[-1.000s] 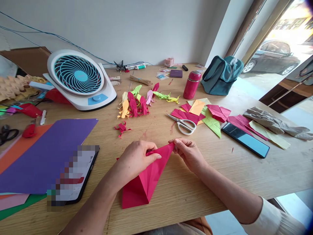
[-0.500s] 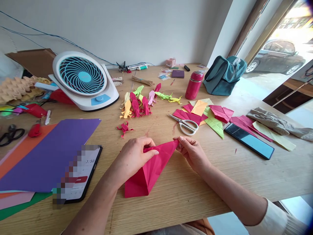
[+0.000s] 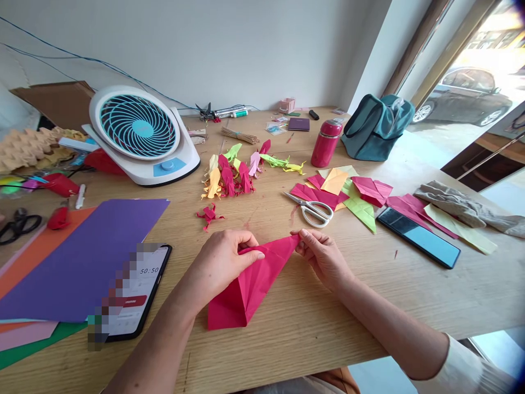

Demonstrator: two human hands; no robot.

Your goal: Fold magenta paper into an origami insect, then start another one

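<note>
Between my two hands is a red sheet of folding paper [image 3: 262,279], creased and partly folded, its lower left part near the tabletop. My left hand [image 3: 225,260] pinches its upper left edge, thumb on top and fingers behind. At the paper's pointed right corner, my right hand [image 3: 322,254] pinches the tip between thumb and fingers. Just beyond lies a small red folded paper figure [image 3: 210,215]. Farther back stand several folded paper figures [image 3: 227,178] in red, orange, green and pink. White-handled scissors [image 3: 315,213] rest on the table past my right hand.
Left of my arm, a phone [image 3: 135,306] lies by a stack of coloured paper [image 3: 94,251]. A white fan [image 3: 141,131] stands behind. Folded paper pieces [image 3: 371,190], a second phone [image 3: 418,235], a red flask [image 3: 326,143] and a teal bag [image 3: 377,128] are at right.
Both hands keep their pinch on the red paper. My left hand and the paper's lower part have shifted very slightly left.
</note>
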